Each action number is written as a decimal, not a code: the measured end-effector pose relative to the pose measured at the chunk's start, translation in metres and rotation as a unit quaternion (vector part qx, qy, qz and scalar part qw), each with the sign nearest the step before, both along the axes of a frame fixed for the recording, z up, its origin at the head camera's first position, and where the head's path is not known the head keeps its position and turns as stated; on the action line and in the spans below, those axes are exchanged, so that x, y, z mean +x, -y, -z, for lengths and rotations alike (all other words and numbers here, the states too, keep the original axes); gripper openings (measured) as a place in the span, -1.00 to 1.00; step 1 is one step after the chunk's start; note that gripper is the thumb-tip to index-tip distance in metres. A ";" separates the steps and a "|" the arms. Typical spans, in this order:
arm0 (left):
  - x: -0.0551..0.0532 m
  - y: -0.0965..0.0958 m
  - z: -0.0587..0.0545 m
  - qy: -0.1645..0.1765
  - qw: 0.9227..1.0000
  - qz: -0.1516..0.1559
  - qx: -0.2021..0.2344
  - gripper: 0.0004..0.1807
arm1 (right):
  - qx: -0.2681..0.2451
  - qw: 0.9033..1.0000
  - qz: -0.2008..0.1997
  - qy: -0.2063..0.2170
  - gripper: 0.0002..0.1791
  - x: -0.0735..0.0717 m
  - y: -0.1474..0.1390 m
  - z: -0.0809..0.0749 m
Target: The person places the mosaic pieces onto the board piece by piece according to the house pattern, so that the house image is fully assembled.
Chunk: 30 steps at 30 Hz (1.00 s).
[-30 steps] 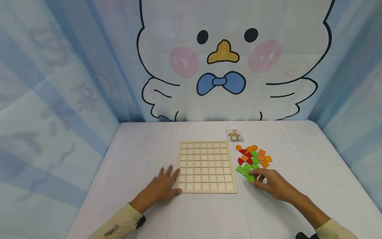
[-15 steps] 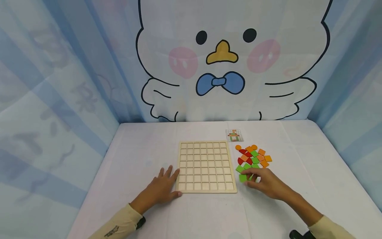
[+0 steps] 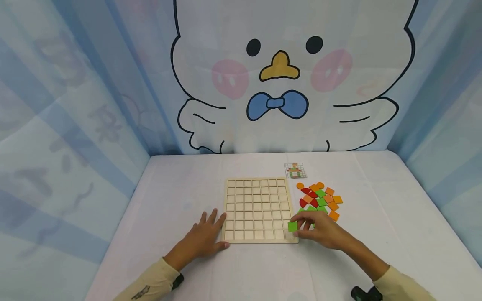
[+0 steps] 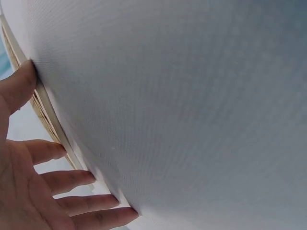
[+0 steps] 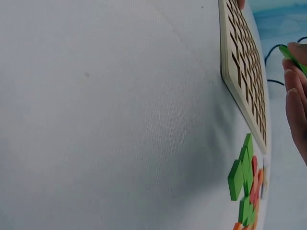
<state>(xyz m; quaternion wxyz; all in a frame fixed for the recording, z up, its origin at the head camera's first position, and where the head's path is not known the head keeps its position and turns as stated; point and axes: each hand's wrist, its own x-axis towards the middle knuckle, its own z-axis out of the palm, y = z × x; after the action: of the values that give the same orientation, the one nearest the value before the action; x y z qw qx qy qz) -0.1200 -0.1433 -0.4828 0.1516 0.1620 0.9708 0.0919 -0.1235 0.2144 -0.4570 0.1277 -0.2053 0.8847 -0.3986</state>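
Note:
A wooden grid board [image 3: 258, 207] with rows of square cells lies flat on the white table. At its left edge rests my left hand [image 3: 205, 235], fingers spread and straight; in the left wrist view, the thumb and index fingertip of that hand [image 4: 26, 187] lie along the board's side. My right hand [image 3: 321, 229] pinches a green square tile [image 3: 292, 226] between thumb and fingers, over the board's near right corner. In the right wrist view the same tile [image 5: 293, 57] shows edge-on, raised above the board [image 5: 247, 76].
Right of the board is a loose pile of flat tiles: green squares [image 3: 321, 202], orange squares [image 3: 333, 206], red rounded pieces [image 3: 303, 202] and orange discs [image 3: 300, 185]. A small pattern card [image 3: 295, 170] lies behind the board's far right corner. A printed curtain [image 3: 278, 129] closes off the back.
My right hand has picked up the green tile from the pile's near side and carried it left to the board's corner. My left hand has stayed at the board's left edge.

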 end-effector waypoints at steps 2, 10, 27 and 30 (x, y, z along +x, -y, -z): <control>0.000 0.000 0.001 0.000 1.000 0.000 -0.004 -0.06 | -0.005 1.000 -0.007 0.000 -0.69 -0.001 0.006 0.000; 0.001 0.002 0.003 0.004 1.000 -0.002 -0.011 -0.05 | -0.019 0.999 -0.025 0.012 -0.72 -0.005 0.029 0.004; -0.001 0.000 0.003 0.002 1.000 -0.002 -0.007 -0.05 | -0.035 0.998 -0.041 0.012 -0.75 -0.014 0.080 0.020; -0.001 0.001 0.003 0.004 1.000 -0.004 -0.009 -0.04 | -0.032 0.999 -0.036 0.010 -0.74 -0.015 0.087 0.022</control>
<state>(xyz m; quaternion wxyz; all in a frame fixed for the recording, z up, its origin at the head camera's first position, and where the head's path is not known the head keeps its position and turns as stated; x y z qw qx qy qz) -0.1209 -0.1440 -0.4856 0.1561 0.1560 0.9717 0.0844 -0.1381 0.1273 -0.4788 0.1440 -0.2370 0.8623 -0.4236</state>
